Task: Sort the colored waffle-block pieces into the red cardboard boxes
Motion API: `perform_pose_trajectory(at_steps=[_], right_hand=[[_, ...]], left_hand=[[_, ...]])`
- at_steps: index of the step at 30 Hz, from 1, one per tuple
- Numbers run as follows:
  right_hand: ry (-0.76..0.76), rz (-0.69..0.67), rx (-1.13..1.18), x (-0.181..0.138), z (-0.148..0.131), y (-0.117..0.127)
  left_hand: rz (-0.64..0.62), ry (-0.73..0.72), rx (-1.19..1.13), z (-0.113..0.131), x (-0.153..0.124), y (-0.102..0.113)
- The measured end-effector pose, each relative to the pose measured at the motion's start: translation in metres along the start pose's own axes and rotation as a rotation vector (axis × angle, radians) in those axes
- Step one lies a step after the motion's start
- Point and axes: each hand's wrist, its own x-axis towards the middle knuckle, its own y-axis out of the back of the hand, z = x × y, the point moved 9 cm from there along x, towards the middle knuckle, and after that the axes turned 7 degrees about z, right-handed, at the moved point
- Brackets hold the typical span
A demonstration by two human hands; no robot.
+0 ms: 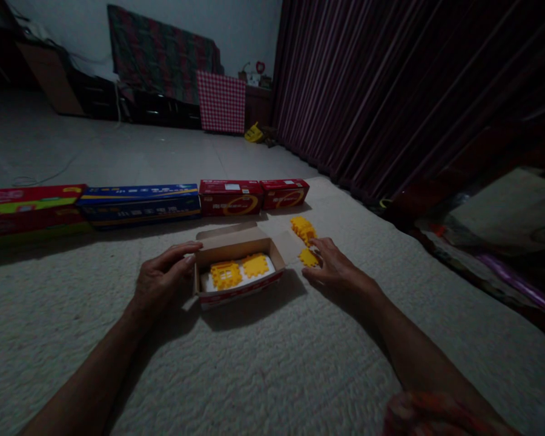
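Note:
In front of me an open cardboard box [241, 293] rests on the quilted cover, its flaps raised. Inside lie a yellow toothed plastic building piece with a window lattice [226, 275] and a plain yellow one [255, 265], both on something white. My left hand [166, 275] grips the box's left end between thumb and fingers. To the right of the box, my right hand [333, 266] has its thumb and fingertips around a small yellow toothed building piece [307, 258]. Just beyond its fingers sits a stack of similar yellow pieces [303, 228].
Behind the box stands a row of closed boxes: a red and green one [31, 212], a blue one [140, 204] and two red ones [231, 198]. A dark curtain [345, 79] hangs at the right. Tiled floor [163, 142] lies past the quilted cover [245, 375].

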Motion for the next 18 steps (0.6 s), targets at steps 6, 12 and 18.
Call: perform_pose_trajectory(at_steps=[6, 12, 18], right_hand=[[0.176, -0.146, -0.047, 0.0, -0.009, -0.003], [0.21, -0.184, -0.21, 0.0, -0.021, -0.015], [0.303, 0.027, -0.223, 0.02, -0.023, 0.036]], left_hand=[[0.003, 0.024, -0.013, 0.002, -0.001, 0.0], [-0.01, 0.004, -0.055, 0.004, -0.001, -0.002], [-0.007, 0.019, -0.106, -0.002, 0.0, -0.004]])
